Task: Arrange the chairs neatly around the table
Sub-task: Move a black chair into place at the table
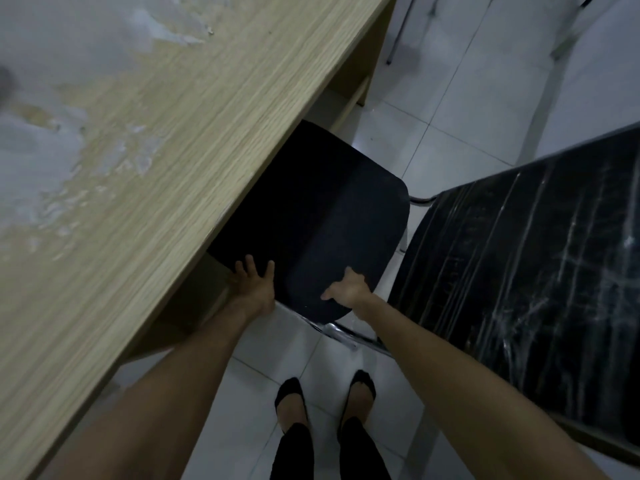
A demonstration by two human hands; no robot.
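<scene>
A black fabric chair seat (322, 216) sits partly tucked under the edge of the light wooden table (156, 161). My left hand (254, 285) lies on the seat's near left corner with fingers spread flat. Over the near right edge, my right hand (348, 289) curls its fingers and grips the seat. Below the seat the chair's chrome frame (349, 336) shows. A second black chair (533, 285), its surface scratched and wrapped in plastic, stands close on the right, beside the first.
The floor is white tile (450, 109). My feet in black shoes (325, 400) stand just behind the chair. Thin metal legs of other furniture (398, 32) show at the top right. The tabletop has worn, peeling patches (52, 143).
</scene>
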